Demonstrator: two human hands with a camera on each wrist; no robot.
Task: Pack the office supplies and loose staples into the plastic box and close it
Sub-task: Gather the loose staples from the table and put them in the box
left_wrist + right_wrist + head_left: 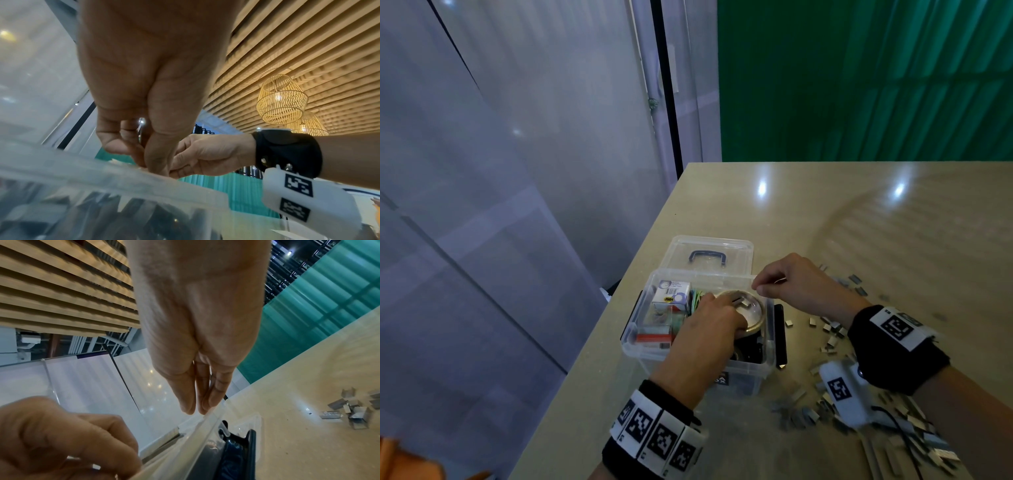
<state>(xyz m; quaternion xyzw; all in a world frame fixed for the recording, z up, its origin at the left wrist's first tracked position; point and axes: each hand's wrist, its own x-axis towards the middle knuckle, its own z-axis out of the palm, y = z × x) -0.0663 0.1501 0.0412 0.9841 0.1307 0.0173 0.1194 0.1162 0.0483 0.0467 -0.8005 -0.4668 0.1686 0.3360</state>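
Staples [828,337] lie scattered on the surface [859,219], right of the open plastic box [702,358]. Left hand [709,329] fingers curl inside it, perhaps pinching staples; right hand [796,286] fingers press together over its rim.

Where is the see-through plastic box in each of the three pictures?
Head view: the plastic box sits lower middle, open, both hands over it.
Left wrist view: its blurry clear rim crosses the bottom left.
Right wrist view: its clear edge runs along the bottom middle.
Shared landmark: the black side latch, hidden in the left wrist view.
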